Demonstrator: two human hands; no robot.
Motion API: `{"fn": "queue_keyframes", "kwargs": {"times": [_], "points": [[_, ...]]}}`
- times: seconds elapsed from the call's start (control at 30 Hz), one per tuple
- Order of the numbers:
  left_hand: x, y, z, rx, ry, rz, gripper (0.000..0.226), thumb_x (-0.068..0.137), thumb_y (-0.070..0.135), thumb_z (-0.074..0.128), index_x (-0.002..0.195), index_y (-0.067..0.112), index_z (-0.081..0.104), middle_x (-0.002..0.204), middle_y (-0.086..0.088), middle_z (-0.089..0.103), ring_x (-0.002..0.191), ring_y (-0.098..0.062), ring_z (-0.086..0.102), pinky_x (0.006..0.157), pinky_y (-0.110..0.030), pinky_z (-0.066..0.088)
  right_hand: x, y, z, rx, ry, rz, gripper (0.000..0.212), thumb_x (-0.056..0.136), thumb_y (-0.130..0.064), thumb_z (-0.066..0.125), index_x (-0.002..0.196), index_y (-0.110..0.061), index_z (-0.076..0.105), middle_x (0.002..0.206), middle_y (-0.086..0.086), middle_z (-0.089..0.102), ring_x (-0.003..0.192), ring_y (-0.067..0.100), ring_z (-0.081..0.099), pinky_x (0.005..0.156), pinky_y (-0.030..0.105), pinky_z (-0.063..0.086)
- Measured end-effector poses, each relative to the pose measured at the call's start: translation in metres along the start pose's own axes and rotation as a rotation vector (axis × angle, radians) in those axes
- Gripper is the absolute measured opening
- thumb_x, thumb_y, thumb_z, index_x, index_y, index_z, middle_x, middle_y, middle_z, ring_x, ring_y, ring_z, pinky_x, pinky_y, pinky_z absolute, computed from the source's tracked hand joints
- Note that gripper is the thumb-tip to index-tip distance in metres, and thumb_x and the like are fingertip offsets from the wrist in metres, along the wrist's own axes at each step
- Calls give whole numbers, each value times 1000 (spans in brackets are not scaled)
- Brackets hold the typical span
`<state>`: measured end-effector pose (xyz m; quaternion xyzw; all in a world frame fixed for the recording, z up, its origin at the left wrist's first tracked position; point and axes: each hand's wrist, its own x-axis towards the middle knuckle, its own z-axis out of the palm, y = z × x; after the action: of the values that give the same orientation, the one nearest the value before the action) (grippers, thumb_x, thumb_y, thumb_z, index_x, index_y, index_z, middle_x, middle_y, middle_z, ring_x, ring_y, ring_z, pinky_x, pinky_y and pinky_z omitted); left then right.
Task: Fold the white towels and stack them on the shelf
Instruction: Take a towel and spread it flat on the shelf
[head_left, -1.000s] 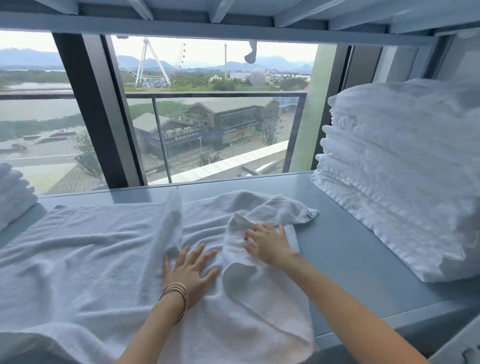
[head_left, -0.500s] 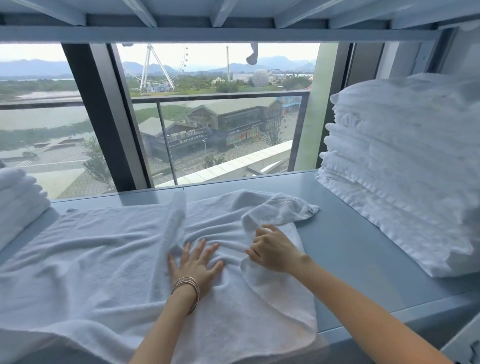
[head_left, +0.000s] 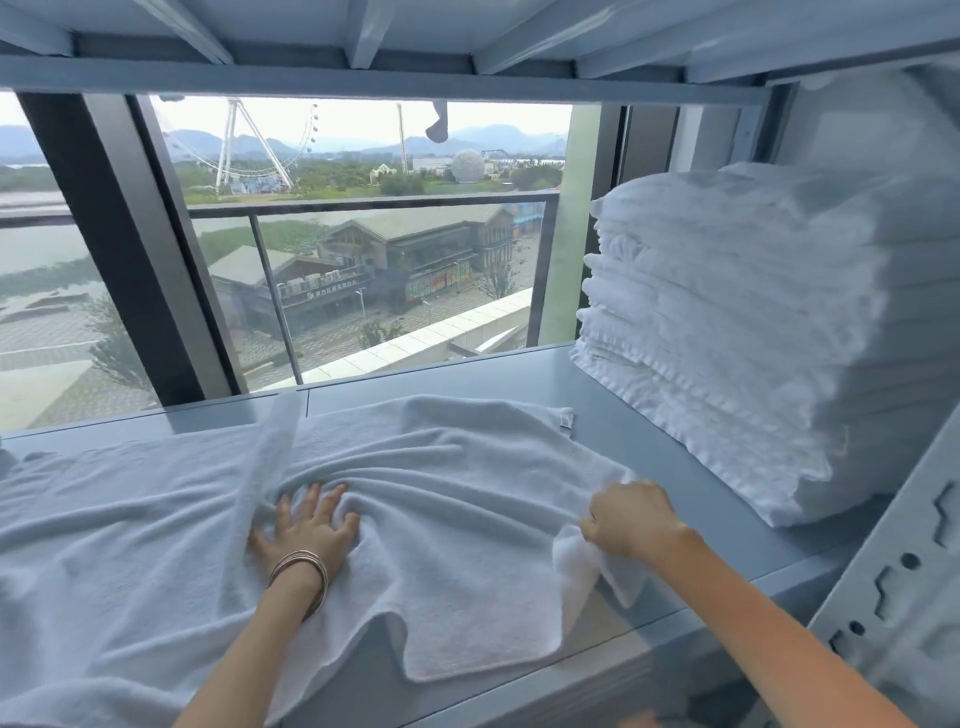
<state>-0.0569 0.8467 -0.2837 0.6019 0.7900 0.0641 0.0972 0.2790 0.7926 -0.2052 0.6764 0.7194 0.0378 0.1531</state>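
1. Towel (head_left: 457, 519) is lying spread on the shelf (head_left: 519, 376), its long axis running left to right.
2. Your right grip (head_left: 631, 519) is pinching its right edge; your left grip (head_left: 306, 535) is pressing flat, fingers apart, mid-towel.
3. Fold is likely heading leftward, away from the folded stack (head_left: 753, 338).

White towel (head_left: 441, 499) and white stack (head_left: 753, 322) on a seemingly pale grey-blue shelf (head_left: 649, 410).
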Motion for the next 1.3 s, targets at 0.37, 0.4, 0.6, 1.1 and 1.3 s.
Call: {"fn": "queue_keyframes", "kwargs": {"times": [0.37, 0.4, 0.6, 1.1, 1.3], "points": [[8, -47, -4, -7, 79, 82, 51, 91, 36, 31, 141, 43, 29, 154, 10, 21, 142, -16, 15, 115, -38, 9, 33, -46, 8, 266, 41, -190, 43, 94, -42, 39, 133, -23, 42, 138, 7, 34, 129, 27, 31, 103, 41, 33], [12, -59, -5, -58, 131, 73, 48, 91, 27, 38, 138, 36, 39, 151, 4, 30, 140, -19, 22, 115, -36, 12, 36, -47, 18, 271, 1, -213, 47, 94, -45, 39, 137, -25, 37, 144, 6, 28, 133, 27, 25, 107, 44, 29], [4, -58, -17, -98, 378, 72, 44, 77, -3, 59, 113, 20, 67, 137, -8, 50, 131, -27, 40, 107, -42, 25, 40, -77, 44, 380, 31, -297, 57, 94, -51, 22, 148, -34, 10, 157, 0, -4, 144, 24, -10, 114, 49, -8], [-38, 40, 10, 88, 75, 462, 84, 57, 61, -4, 122, 34, 42, 152, 19, 17, 144, -6, 1, 115, -45, -5, 59, -91, 35, 822, 714, -67, 39, 81, -27, 32, 100, -7, 60, 96, 12, 58, 76, 32, 62, 57, 38, 49], [-35, 34, 10, 70, 301, 507, 33, 63, 39, 34, 78, 25, 60, 110, 11, 67, 109, -14, 62, 104, -55, 24, 99, -72, 4, 634, 510, -66, 32, 93, -22, 39, 117, -13, 58, 109, 6, 64, 106, 30, 58, 83, 41, 42]]}}
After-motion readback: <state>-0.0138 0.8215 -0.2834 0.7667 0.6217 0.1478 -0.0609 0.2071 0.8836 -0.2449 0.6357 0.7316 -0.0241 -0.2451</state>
